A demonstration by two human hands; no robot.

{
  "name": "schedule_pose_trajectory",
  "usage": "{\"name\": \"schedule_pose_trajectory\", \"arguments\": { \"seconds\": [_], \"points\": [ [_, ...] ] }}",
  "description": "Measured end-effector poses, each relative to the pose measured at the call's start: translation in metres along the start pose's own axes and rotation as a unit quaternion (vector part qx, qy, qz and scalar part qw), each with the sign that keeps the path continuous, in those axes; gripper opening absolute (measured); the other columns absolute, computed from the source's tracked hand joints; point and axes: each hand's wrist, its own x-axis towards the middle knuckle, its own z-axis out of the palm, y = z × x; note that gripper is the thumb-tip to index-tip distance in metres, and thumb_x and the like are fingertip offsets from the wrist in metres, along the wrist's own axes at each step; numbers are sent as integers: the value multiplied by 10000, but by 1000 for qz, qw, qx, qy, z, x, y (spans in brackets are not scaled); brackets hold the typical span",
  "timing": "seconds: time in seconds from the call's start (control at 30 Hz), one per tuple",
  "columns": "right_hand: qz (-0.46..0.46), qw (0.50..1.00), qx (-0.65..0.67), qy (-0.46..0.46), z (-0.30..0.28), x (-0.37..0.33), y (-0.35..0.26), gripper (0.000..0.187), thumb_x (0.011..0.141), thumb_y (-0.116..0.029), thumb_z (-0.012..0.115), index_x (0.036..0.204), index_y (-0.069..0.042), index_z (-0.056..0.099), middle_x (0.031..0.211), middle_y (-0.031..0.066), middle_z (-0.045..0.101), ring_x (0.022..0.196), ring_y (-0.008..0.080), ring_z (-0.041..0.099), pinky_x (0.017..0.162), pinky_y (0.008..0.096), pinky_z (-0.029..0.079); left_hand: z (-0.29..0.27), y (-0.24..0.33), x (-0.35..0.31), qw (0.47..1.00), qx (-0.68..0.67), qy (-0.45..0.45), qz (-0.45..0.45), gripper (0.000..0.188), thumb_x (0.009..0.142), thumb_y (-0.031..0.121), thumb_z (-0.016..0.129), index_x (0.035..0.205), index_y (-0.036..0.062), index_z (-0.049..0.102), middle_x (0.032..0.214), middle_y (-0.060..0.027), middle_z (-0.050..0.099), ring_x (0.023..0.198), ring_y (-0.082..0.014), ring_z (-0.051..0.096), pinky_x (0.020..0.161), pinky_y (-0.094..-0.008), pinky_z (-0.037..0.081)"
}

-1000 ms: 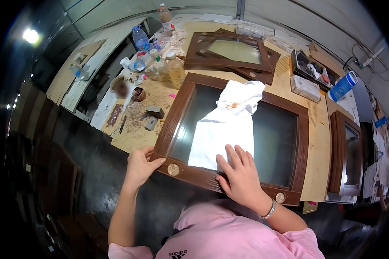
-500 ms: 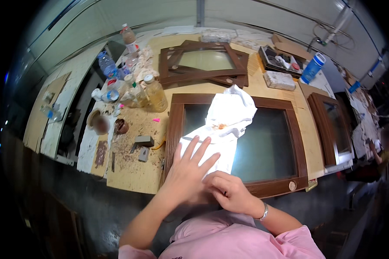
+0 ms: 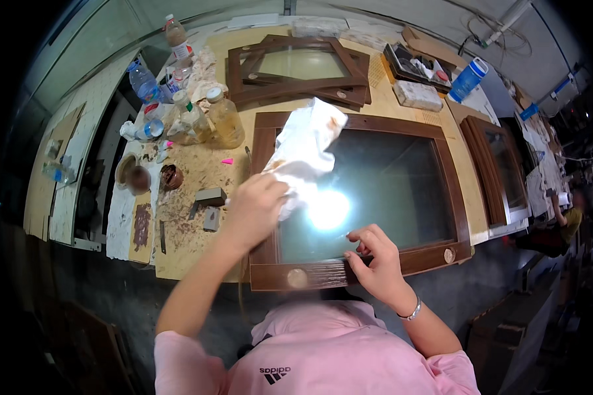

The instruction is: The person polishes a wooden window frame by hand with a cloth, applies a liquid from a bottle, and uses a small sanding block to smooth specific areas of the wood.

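Note:
A dark brown wooden frame [image 3: 449, 174] with a greenish glass pane [image 3: 395, 184] lies flat on the table before me. My left hand [image 3: 254, 207] is closed on a crumpled white cloth [image 3: 306, 141] with orange-brown stains, over the frame's left side. The cloth reaches from the left rail across the pane's upper left corner. Above the lower right part of the frame is my right hand [image 3: 379, 266], empty, with thumb and fingers curled but apart. A bright light reflects in the glass between my hands.
Several bottles, including a jar of yellowish liquid [image 3: 225, 122], crowd the back left. Grey blocks [image 3: 211, 196] and a small brown pot [image 3: 171, 177] sit left of the frame. More frames [image 3: 296, 66] are stacked behind; others [image 3: 491, 168] stand right, near a blue bottle [image 3: 468, 80].
My left hand went from lying flat on the cloth to gripping it, pulling it leftward and uncovering more glass. My right hand moved right, away from the left. The view has shifted slightly.

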Motion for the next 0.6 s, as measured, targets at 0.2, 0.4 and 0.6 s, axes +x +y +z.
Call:
{"name": "schedule_pose_trajectory", "arguments": {
  "seconds": [0.2,0.4,0.6],
  "points": [
    [-161,987,3,-21,-23,32,-23,415,658,-53,758,1056,-19,644,1230,199,607,1093,387,601,880,412,522,-17,90,0,909,-394,-125,54,201,835,117,736,998,1,725,907,-150,696,858,-335,676,778,-415,539],
    [-55,987,-77,134,-46,38,0,306,610,85,632,892,-30,661,844,126,612,698,335,618,607,373,488,-61,-65,-125,831,-279,231,-423,145,929,-12,646,1062,-28,702,975,-58,714,878,-102,654,792,-247,537],
    [-60,967,-245,-42,-42,34,-5,396,599,-4,674,981,-98,717,977,117,602,794,308,634,672,398,515,-57,-174,-250,815,-2,211,-540,168,912,-9,650,1071,-49,687,927,-85,716,801,-124,659,723,-254,522]
  ]
}}
